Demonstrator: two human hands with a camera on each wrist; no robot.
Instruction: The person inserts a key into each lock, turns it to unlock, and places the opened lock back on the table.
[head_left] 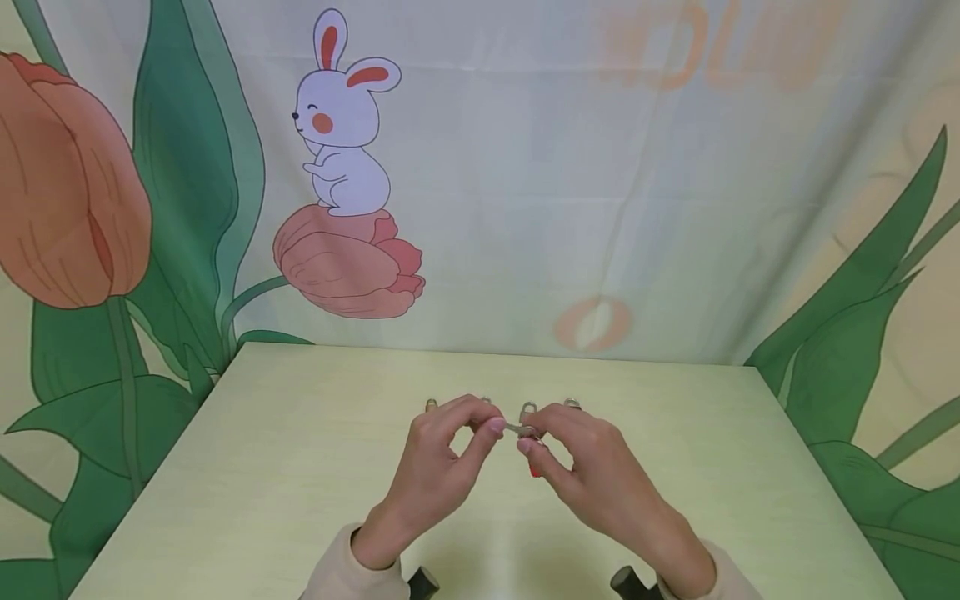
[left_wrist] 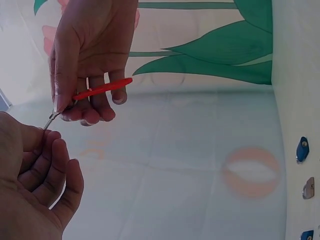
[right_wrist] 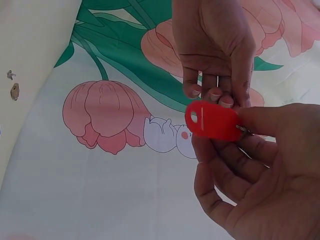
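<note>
Key set (right_wrist: 215, 122) is up in the air between both hands, so here's our read on it, biggest stuff first. The bench (head_left: 262, 467) is underneath, and we'd put the key set around 1 o'clock from its middle, as the head view has it.

Left hand (head_left: 442, 454) sits at 8 o'clock from the key set, thumb and fingertips pinching one end of the metal. Right hand (head_left: 592, 467) is at 4 o'clock, pinching the other end where the tag joins on. Both grips are narrow, just fingertips.

Padlocks (left_wrist: 309, 188) lie past the fingers, roughly 10 round to 2 o'clock from the key set; a couple are blue in the left wrist view.

Red tag (right_wrist: 212, 125) looks like light, fairly stiff plastic, a bit slick, and we doubt it breaks easily. It's the easy bit to grab, but we guess it swings on its metal link (right_wrist: 243, 129), so it won't steer much.

Smallest is the key (left_wrist: 49, 121): thin, rigid, nearly weightless, and likely to twist in a loose pinch. We'd take it by the flat of its head, but the fingers hide which end is which, so we can't tell.
</note>
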